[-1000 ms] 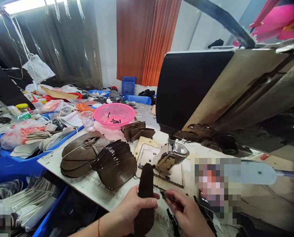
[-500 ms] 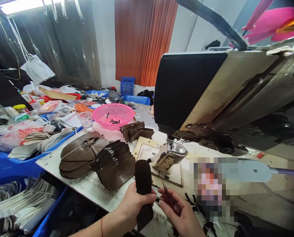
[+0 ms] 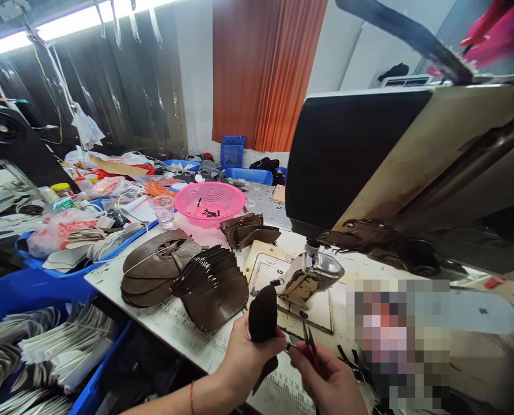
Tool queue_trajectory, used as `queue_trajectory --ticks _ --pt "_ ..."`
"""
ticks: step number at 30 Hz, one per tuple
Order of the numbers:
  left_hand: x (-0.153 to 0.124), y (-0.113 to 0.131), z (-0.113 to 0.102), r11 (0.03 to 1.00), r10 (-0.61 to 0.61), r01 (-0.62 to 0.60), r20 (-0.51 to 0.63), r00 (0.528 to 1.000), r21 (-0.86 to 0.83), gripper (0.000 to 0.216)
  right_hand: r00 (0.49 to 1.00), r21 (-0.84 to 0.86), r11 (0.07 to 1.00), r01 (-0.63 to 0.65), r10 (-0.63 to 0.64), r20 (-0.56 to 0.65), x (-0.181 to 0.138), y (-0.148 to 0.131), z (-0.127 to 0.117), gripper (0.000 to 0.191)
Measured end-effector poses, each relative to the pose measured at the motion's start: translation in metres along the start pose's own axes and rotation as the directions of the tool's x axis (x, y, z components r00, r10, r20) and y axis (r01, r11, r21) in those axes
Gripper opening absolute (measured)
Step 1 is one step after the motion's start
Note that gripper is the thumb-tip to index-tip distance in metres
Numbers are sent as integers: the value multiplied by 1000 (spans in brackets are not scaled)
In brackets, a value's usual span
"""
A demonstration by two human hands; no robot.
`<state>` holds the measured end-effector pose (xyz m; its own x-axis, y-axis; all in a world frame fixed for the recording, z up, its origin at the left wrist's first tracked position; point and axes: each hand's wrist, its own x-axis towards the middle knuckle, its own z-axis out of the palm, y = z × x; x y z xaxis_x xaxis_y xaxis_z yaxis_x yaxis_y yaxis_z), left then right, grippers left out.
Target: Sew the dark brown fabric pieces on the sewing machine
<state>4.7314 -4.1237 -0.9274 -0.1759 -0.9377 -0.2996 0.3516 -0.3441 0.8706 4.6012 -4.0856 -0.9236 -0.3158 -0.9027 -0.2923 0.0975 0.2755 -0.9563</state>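
My left hand [image 3: 245,362] is closed round a dark brown suede piece [image 3: 262,314], held upright over the table's near edge. Just to its right, my right hand [image 3: 328,377] is closed on small snips [image 3: 309,341] whose blades point up, close to the piece's lower edge. Behind both hands stands the sewing machine's presser foot [image 3: 309,278] on a cream wooden template [image 3: 269,271]. Fanned stacks of brown cut leather pieces [image 3: 211,285] lie to the left of the hands.
The big sewing machine head [image 3: 395,167] fills the right side. A pink basket [image 3: 209,200], a plastic cup [image 3: 165,208] and clutter sit further back. Blue bins [image 3: 6,288] with grey and white cut pieces stand at the left, below the table edge [image 3: 153,323].
The suede piece has been drawn lower and turned in my left hand, so less of it stands up. My right hand now has the snips raised beside it. The camera shifted slightly.
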Motion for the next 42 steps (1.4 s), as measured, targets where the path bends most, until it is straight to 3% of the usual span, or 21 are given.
queue_trajectory --ticks 4,6,9,15,20,25,33,42 --pt "3 3 -4 971 -110 94 -62 992 -218 39 989 238 962 -136 144 -18 0 12 -3 44" --pt "2 6 -5 937 -176 151 -52 983 -314 43 988 230 961 -153 145 51 0 21 -3 44" --pt "-2 8 -4 910 -203 188 0 979 -370 44 988 114 990 -79 63 139 2 31 -4 41" --pt "-13 6 -5 920 -208 246 153 966 -304 46 998 45 999 -12 9 58 8 33 -9 35" --pt "-8 6 -5 941 -189 195 49 981 -277 45 998 138 990 -32 39 -45 10 34 -11 37" --pt "-4 7 -5 942 -184 186 34 982 -280 44 983 201 980 2 34 -180 12 36 -14 40" --pt "-5 4 -3 960 -141 151 58 988 -234 41 988 162 985 -61 83 -132 10 33 -10 41" --pt "-4 5 -4 988 -84 93 69 994 -125 28 976 307 938 -159 196 -95 5 19 -3 41"
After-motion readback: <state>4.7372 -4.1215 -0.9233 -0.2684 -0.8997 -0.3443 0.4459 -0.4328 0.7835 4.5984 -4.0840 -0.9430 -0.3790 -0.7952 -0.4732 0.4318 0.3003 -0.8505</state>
